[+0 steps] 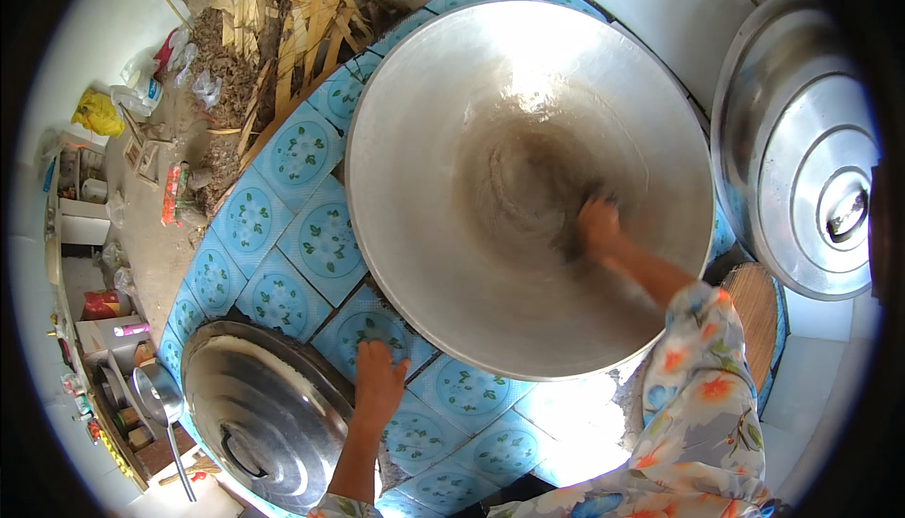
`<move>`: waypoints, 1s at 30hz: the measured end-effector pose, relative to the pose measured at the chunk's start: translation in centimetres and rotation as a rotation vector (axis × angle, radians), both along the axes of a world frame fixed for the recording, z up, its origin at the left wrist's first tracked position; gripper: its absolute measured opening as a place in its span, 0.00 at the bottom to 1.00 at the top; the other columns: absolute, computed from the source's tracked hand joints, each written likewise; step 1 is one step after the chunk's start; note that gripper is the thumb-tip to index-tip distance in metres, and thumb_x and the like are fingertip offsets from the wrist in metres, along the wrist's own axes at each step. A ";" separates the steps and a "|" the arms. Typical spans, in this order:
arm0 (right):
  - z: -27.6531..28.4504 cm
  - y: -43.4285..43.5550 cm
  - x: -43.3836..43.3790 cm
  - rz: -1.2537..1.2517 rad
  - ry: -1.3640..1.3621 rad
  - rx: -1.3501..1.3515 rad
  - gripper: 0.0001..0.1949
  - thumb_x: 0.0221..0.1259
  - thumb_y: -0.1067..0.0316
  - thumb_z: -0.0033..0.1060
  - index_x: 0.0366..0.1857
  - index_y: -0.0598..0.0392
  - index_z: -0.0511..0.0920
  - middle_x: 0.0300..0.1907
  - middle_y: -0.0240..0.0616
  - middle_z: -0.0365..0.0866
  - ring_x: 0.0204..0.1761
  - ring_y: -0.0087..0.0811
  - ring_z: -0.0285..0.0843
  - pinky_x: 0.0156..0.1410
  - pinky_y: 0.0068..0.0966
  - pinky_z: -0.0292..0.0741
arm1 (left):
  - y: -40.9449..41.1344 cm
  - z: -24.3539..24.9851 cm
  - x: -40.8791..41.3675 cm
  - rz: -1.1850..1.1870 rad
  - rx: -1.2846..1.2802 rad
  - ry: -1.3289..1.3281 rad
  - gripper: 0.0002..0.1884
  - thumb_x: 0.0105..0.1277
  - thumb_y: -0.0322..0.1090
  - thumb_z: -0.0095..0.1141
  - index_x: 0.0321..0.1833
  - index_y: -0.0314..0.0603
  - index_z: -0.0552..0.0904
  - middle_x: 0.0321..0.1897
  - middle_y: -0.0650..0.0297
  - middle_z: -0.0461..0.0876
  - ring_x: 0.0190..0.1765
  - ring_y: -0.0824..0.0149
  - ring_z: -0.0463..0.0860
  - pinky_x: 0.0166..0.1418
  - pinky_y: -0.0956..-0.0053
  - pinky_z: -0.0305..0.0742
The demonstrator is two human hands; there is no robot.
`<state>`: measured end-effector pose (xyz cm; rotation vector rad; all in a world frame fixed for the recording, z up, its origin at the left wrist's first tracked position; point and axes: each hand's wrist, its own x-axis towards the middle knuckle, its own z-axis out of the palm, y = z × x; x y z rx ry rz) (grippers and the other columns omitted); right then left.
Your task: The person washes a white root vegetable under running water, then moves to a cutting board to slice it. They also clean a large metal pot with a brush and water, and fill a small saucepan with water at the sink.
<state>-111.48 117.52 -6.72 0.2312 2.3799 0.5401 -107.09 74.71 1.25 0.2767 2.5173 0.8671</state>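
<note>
A very large metal wok is set into a stove top covered with blue flower-patterned tiles. Down in its bowl, right of the centre, my right hand presses a dark scrubbing pad against the metal. Motion blurs the pad, so its exact kind is unclear. Brownish wet streaks and a little liquid show around the wok's bottom. My left hand rests on the tiles to the lower left of the wok, holding nothing, with the thumb apart from the fingers.
A domed metal lid lies left of my left forearm. Another large lid leans against the wall at right, near a round wooden board. A metal ladle hangs over the left edge. Split firewood is piled beyond the stove.
</note>
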 end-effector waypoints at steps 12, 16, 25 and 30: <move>-4.5 2.2 -5.1 -0.210 0.231 -0.083 0.34 0.54 0.66 0.57 0.67 0.57 0.55 0.68 0.49 0.55 0.63 0.41 0.64 0.57 0.37 0.72 | -0.3 -0.2 -0.1 -0.028 -0.033 0.051 0.15 0.53 0.27 0.62 0.34 0.32 0.67 0.35 0.48 0.66 0.39 0.47 0.69 0.44 0.59 0.66; -3.4 6.8 -4.4 0.043 0.490 0.081 0.35 0.55 0.65 0.57 0.68 0.57 0.54 0.71 0.49 0.49 0.69 0.41 0.54 0.68 0.35 0.60 | -0.1 -0.4 0.0 -0.025 -0.011 0.056 0.15 0.54 0.27 0.62 0.35 0.32 0.67 0.36 0.48 0.66 0.39 0.47 0.70 0.43 0.59 0.66; -2.3 -10.6 -1.5 0.118 0.248 -0.917 0.31 0.64 0.55 0.46 0.68 0.54 0.53 0.71 0.50 0.46 0.71 0.47 0.46 0.72 0.38 0.53 | -0.8 -0.5 0.1 -0.027 -0.035 0.039 0.15 0.54 0.26 0.62 0.35 0.33 0.67 0.35 0.50 0.66 0.38 0.48 0.69 0.43 0.58 0.66; -0.9 5.7 0.8 0.039 0.325 -0.294 0.33 0.65 0.46 0.44 0.68 0.55 0.54 0.70 0.49 0.47 0.71 0.46 0.48 0.71 0.40 0.55 | -0.2 -0.3 -0.2 -0.053 -0.007 0.049 0.15 0.54 0.26 0.62 0.35 0.33 0.67 0.35 0.50 0.66 0.38 0.48 0.69 0.43 0.58 0.66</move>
